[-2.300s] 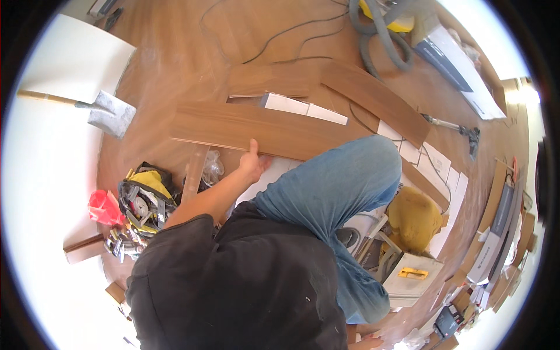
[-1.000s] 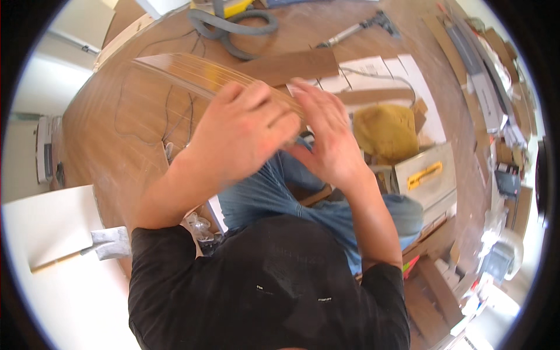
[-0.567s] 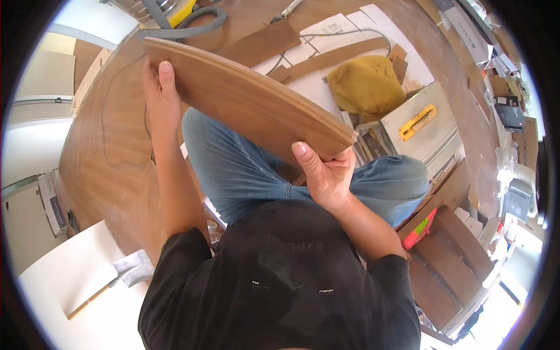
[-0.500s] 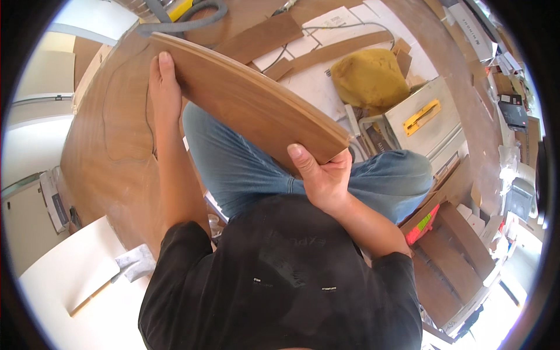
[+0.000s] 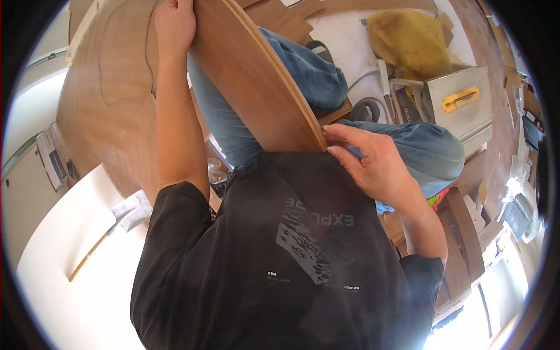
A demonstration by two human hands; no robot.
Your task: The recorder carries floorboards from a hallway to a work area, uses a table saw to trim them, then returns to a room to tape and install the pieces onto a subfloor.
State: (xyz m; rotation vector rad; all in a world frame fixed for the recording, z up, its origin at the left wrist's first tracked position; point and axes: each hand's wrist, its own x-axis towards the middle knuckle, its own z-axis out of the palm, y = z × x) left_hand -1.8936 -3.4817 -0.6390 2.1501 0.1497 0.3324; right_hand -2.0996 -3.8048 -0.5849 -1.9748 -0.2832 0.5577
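Observation:
A brown wood-look floor plank (image 5: 256, 81) lies slantwise over my lap, its near end almost against my black shirt. My left hand (image 5: 176, 26) is closed on the plank's left edge toward its far end; part of those fingers is hidden. At the near right corner, my right hand (image 5: 373, 160) pinches the plank's edge between thumb and fingertips. A pale, grooved strip runs along the long right edge of the plank. The far end is cut off by the top of the picture.
Right of my knees stands a grey metal-topped machine (image 5: 478, 87) with a yellow slotted insert. A yellow bulging bag (image 5: 408, 41) rests behind it. More planks (image 5: 286, 23) lie ahead on white sheeting. A thin cord (image 5: 102, 64) curves over the brown floor on the left.
The plank has swung steeper, and its near end has come toward my body. My left hand has moved farther away. The right hand has shifted from a thumb-on-top hold to a corner pinch.

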